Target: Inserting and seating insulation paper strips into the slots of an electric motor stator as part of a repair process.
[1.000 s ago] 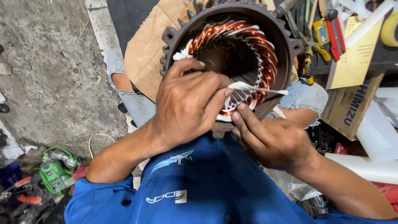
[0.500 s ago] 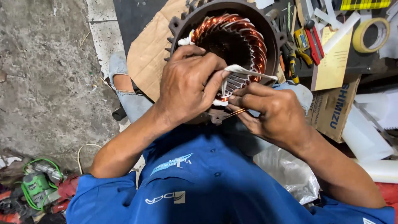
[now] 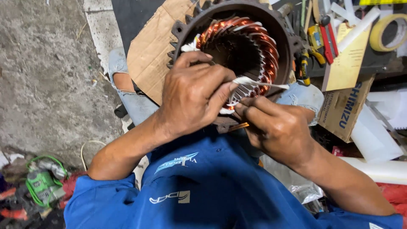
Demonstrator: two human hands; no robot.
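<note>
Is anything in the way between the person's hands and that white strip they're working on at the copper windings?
Nothing visible. The left hand already pinches the white strip at its near end, right at the copper windings of the round motor housing. The right hand sits just below, fingertips at the same spot.

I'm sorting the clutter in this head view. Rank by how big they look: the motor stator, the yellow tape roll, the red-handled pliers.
1. Motor stator, by far the largest.
2. and 3. Yellow tape roll and red-handled pliers look alike in size; the roll is cut off at the frame edge, so I won't rank them.
</note>
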